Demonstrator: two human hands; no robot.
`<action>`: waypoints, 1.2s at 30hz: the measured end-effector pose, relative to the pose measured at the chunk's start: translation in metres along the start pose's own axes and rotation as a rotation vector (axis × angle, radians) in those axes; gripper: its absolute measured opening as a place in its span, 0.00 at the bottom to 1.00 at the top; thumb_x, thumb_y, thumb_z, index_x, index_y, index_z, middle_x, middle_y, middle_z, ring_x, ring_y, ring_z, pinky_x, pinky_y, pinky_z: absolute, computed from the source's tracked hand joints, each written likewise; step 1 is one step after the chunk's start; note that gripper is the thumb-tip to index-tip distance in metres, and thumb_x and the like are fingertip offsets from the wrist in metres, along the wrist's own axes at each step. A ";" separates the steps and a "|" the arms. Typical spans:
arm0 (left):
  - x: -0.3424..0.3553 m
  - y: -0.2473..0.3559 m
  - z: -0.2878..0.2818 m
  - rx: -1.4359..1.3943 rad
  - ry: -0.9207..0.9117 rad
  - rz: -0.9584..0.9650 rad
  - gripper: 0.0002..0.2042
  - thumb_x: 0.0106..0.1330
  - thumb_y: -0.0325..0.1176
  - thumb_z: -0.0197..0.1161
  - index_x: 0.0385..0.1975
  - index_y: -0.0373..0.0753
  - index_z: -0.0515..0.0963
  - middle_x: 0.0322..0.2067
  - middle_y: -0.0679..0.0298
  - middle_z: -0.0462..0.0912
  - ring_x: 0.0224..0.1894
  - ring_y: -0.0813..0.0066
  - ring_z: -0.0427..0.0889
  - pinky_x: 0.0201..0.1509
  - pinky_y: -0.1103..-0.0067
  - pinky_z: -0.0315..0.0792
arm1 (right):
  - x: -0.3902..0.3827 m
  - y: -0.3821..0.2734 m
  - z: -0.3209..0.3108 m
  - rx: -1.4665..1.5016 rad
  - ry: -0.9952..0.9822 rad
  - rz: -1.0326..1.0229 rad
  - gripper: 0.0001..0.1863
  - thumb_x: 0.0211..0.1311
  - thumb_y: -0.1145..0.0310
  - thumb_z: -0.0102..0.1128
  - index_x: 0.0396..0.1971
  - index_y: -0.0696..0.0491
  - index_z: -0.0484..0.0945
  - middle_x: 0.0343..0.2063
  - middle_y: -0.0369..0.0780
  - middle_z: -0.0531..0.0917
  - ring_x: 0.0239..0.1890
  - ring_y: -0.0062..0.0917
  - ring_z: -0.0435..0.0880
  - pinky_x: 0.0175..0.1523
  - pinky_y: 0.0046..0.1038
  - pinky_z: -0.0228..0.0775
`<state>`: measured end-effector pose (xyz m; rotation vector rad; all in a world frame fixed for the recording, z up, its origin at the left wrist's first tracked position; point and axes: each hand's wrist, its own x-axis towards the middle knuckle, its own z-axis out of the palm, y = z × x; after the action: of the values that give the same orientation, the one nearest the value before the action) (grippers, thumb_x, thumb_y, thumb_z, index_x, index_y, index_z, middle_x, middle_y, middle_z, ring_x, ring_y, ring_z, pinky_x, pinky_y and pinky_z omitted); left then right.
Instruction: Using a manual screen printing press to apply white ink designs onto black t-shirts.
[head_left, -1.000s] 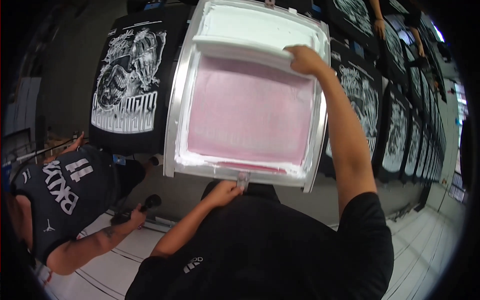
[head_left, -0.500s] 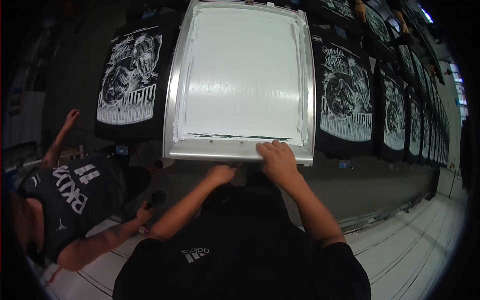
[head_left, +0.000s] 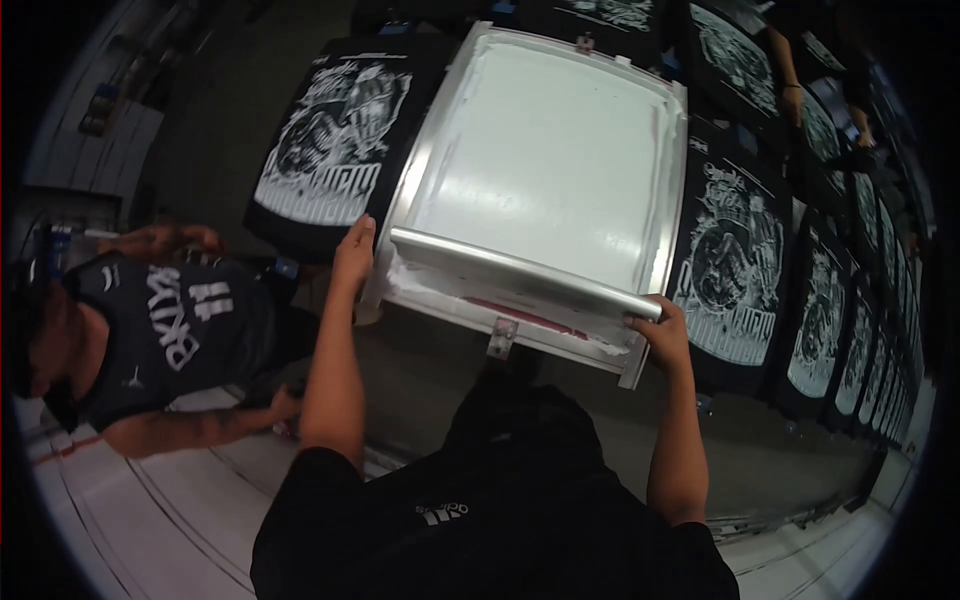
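A screen-printing frame (head_left: 667,235) with metal sides and a pale mesh lies before me. Near its close end, a long metal squeegee (head_left: 520,270) stretches across from side to side. My right hand (head_left: 665,335) is closed round the squeegee's right end, thumb on the near side. Beside the left end, my left hand (head_left: 355,250) has its fingers stretched upward by the frame's left edge; I cannot tell whether it touches the metal. White ink (head_left: 425,282) is smeared behind the squeegee, next to a dark red strip (head_left: 525,315).
Black printed shirts on boards stand left (head_left: 335,140) and right (head_left: 735,260), with a row further right. A person in a dark sleeveless top (head_left: 195,320) is close on my left. Another person's hand (head_left: 793,100) shows at the far right. A metal clamp (head_left: 502,338) juts from the frame's near edge.
My left hand has risen from below the near edge to the frame's left side. My right hand has moved right to the squeegee's end. The view has tilted, and ink shows behind the squeegee.
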<state>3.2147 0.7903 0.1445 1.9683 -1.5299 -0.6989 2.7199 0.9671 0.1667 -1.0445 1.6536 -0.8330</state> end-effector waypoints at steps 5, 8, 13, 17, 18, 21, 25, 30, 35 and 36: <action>0.002 -0.017 0.036 -0.384 -0.200 -0.128 0.20 0.75 0.43 0.50 0.50 0.30 0.78 0.38 0.62 0.82 0.37 0.80 0.75 0.44 0.81 0.70 | 0.003 0.023 -0.004 0.328 0.175 0.046 0.18 0.48 0.72 0.75 0.40 0.58 0.82 0.35 0.38 0.85 0.39 0.21 0.81 0.47 0.25 0.73; -0.051 0.035 0.037 -0.547 -0.199 -0.210 0.21 0.76 0.43 0.50 0.52 0.27 0.76 0.42 0.61 0.82 0.44 0.77 0.77 0.51 0.80 0.71 | -0.028 0.029 -0.047 0.374 0.168 0.061 0.18 0.46 0.76 0.75 0.40 0.59 0.82 0.34 0.37 0.85 0.38 0.20 0.81 0.46 0.25 0.74; -0.133 0.088 0.120 -0.445 -0.263 -0.116 0.25 0.76 0.46 0.49 0.59 0.28 0.71 0.53 0.54 0.79 0.56 0.70 0.75 0.61 0.77 0.67 | -0.100 0.053 -0.175 0.372 0.222 0.053 0.18 0.45 0.78 0.72 0.39 0.59 0.81 0.34 0.37 0.84 0.38 0.21 0.82 0.48 0.25 0.74; -0.206 0.147 0.223 -0.537 -0.370 -0.074 0.22 0.76 0.40 0.50 0.59 0.28 0.71 0.56 0.53 0.78 0.59 0.69 0.74 0.65 0.77 0.64 | -0.145 0.110 -0.285 0.357 0.324 0.052 0.16 0.43 0.78 0.71 0.36 0.58 0.80 0.31 0.34 0.83 0.37 0.18 0.80 0.47 0.24 0.71; -0.222 0.153 0.244 -0.547 -0.381 -0.078 0.22 0.76 0.40 0.50 0.59 0.28 0.71 0.56 0.52 0.78 0.60 0.69 0.74 0.65 0.77 0.64 | -0.150 0.123 -0.309 0.355 0.314 0.047 0.16 0.44 0.77 0.72 0.36 0.58 0.79 0.31 0.34 0.83 0.37 0.18 0.80 0.47 0.23 0.71; -0.264 0.201 0.276 -0.484 -0.352 -0.064 0.21 0.76 0.40 0.51 0.58 0.28 0.72 0.53 0.52 0.80 0.58 0.71 0.75 0.63 0.78 0.65 | -0.164 0.152 -0.365 0.379 0.309 0.028 0.16 0.44 0.78 0.71 0.37 0.58 0.79 0.32 0.34 0.83 0.37 0.18 0.80 0.47 0.23 0.71; -0.291 0.220 0.296 -0.491 -0.316 -0.081 0.22 0.75 0.43 0.51 0.56 0.28 0.73 0.52 0.52 0.81 0.56 0.71 0.77 0.61 0.78 0.67 | -0.159 0.175 -0.408 0.423 0.286 0.081 0.17 0.43 0.80 0.71 0.37 0.59 0.81 0.33 0.36 0.83 0.38 0.21 0.81 0.47 0.25 0.75; -0.295 0.233 0.315 -0.326 -0.271 -0.183 0.25 0.75 0.48 0.52 0.58 0.32 0.73 0.53 0.57 0.80 0.56 0.71 0.76 0.61 0.77 0.66 | -0.137 0.195 -0.426 0.376 0.284 0.114 0.19 0.45 0.79 0.72 0.40 0.59 0.81 0.36 0.38 0.84 0.39 0.22 0.82 0.47 0.25 0.76; -0.280 0.242 0.321 -0.390 -0.285 -0.234 0.24 0.75 0.47 0.51 0.60 0.35 0.73 0.55 0.58 0.79 0.57 0.72 0.74 0.63 0.77 0.64 | -0.118 0.200 -0.433 0.286 0.245 0.105 0.18 0.46 0.76 0.74 0.40 0.60 0.82 0.35 0.38 0.85 0.39 0.21 0.82 0.46 0.25 0.75; -0.274 0.238 0.326 -0.411 -0.289 -0.230 0.23 0.75 0.47 0.50 0.60 0.36 0.73 0.55 0.59 0.79 0.58 0.73 0.73 0.63 0.78 0.63 | -0.114 0.204 -0.431 0.283 0.235 0.054 0.18 0.47 0.75 0.74 0.40 0.59 0.82 0.35 0.38 0.85 0.39 0.21 0.82 0.47 0.24 0.74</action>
<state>2.7658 0.9743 0.0952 1.7935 -1.1944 -1.3290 2.2753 1.1731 0.1545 -0.7245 1.6877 -1.1505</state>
